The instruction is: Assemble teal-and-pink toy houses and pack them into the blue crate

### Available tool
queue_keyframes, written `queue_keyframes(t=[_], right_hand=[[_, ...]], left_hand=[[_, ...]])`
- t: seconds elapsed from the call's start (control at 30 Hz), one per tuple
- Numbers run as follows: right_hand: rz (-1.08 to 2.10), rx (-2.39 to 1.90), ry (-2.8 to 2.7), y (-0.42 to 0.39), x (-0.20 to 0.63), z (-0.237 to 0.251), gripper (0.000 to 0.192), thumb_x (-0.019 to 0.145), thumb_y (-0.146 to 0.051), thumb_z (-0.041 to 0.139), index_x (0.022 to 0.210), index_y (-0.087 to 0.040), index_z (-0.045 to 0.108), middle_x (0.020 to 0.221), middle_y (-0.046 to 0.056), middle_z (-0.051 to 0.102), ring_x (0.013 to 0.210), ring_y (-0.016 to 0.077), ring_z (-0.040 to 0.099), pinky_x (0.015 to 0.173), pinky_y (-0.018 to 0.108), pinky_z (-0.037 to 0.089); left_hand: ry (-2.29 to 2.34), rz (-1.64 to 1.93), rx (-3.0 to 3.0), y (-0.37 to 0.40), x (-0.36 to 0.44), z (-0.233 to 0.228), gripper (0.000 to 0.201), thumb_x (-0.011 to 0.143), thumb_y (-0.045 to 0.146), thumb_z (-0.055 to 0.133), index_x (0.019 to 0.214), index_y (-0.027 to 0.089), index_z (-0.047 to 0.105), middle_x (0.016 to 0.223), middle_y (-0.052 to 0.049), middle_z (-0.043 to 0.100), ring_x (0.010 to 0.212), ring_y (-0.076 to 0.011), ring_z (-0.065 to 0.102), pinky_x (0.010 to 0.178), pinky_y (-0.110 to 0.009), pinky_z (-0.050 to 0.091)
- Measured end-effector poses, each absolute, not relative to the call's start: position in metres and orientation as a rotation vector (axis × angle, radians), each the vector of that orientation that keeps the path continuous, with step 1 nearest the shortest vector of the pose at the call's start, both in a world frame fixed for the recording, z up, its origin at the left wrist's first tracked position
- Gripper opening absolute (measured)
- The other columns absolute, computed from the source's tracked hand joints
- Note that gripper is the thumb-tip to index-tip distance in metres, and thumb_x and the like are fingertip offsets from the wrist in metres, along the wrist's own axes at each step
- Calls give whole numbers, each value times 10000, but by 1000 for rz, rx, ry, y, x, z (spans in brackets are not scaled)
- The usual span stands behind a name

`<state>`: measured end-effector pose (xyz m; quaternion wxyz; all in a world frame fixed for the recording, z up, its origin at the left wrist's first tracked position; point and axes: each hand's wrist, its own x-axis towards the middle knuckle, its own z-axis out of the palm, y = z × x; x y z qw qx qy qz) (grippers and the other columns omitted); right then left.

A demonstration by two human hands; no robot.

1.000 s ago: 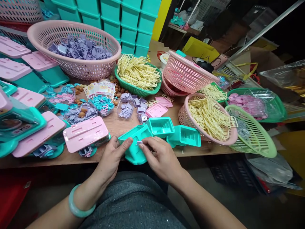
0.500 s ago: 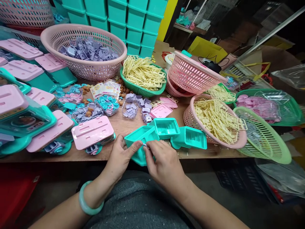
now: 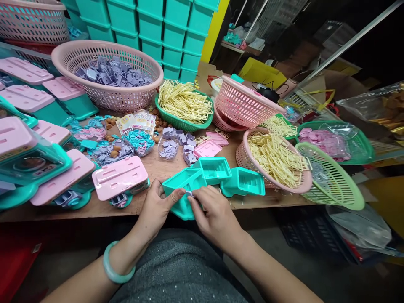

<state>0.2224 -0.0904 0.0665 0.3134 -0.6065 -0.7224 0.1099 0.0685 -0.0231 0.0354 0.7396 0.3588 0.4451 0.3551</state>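
A teal plastic box [image 3: 186, 179] with an open hollow is tilted over the table's front edge, between my hands. My left hand [image 3: 159, 200] grips its left side, the thumb lying over the rim. My right hand [image 3: 213, 206] is closed at the box's right side, its fingertips pinching a small purple piece [image 3: 189, 193] against the box. Most of that piece is hidden by the fingers. Just behind stand two more teal boxes, one upright box [image 3: 214, 168] touching the held one and another box [image 3: 244, 182] to its right.
Pink-topped assembled toys [image 3: 121, 176] crowd the left. Loose purple parts [image 3: 189, 149] and pink panels [image 3: 208, 149] lie behind the boxes. A pink basket [image 3: 241, 155] of yellow frames stands right, beside a light-green basket [image 3: 344, 185] overhanging the edge. Teal bins [image 3: 151, 25] are stacked at the back.
The view has shifted slightly, so the table's contents sit a little farther left. My right fingertips have moved slightly off the purple piece, showing more of it; both hands stay at the box.
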Motion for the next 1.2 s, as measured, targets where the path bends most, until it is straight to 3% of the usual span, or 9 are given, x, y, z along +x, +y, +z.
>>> queue_keyframes(t=[0.13, 0.33, 0.53, 0.63, 0.77, 0.97, 1.2], right_hand=[[116, -1620, -1946, -92, 210, 62, 282, 1004, -114, 473, 734, -191, 503, 696, 28, 518, 673, 178, 438, 632, 329, 316], [67, -1575, -1998, -89, 206, 54, 294, 1008, -104, 453, 733, -187, 517, 696, 34, 506, 672, 184, 423, 626, 328, 303], [803, -1536, -1821, -60, 229, 73, 304, 1043, -290, 501, 769, -190, 584, 713, -2, 588, 697, 147, 543, 667, 271, 404], [958, -1586, -1708, -48, 239, 81, 338, 1044, -338, 470, 760, -194, 586, 742, 4, 617, 712, 146, 557, 664, 267, 418], [966, -1594, -1688, -46, 238, 79, 324, 1029, -344, 475, 775, -190, 604, 754, 11, 631, 723, 150, 568, 654, 264, 430], [937, -1550, -1848, -41, 237, 89, 330, 1016, -329, 504, 732, -192, 602, 678, -6, 607, 637, 138, 550, 574, 249, 409], [772, -1353, -1991, 37, 203, 106, 119, 944, -190, 614, 844, -174, 676, 764, 1, 668, 695, 128, 579, 644, 239, 417]], left_hand=[[996, 796, 825, -27, 69, 34, 664, 591, 529, 934, 994, 178, 540, 931, -44, 754, 848, -179, 709, 711, -258, 550], [981, 827, 758, -29, 64, 27, 650, 597, 536, 930, 994, 177, 561, 951, -63, 762, 868, -193, 712, 742, -284, 562], [1016, 772, 629, -21, 56, 36, 734, 558, 620, 914, 1038, 168, 593, 1004, -88, 773, 799, -209, 724, 641, -284, 554], [1042, 714, 614, -19, 55, 39, 731, 572, 644, 896, 1030, 160, 596, 961, -82, 769, 761, -205, 721, 584, -269, 539], [983, 733, 594, -20, 58, 40, 717, 626, 602, 889, 1114, 164, 601, 1070, -100, 774, 820, -217, 736, 650, -295, 569], [901, 761, 540, -27, 54, 37, 638, 667, 549, 887, 1115, 159, 654, 1218, -135, 754, 1166, -295, 684, 855, -319, 562], [929, 729, 494, -39, 30, 33, 561, 778, 566, 797, 1181, 190, 689, 1210, -132, 761, 1107, -320, 709, 873, -411, 571]])
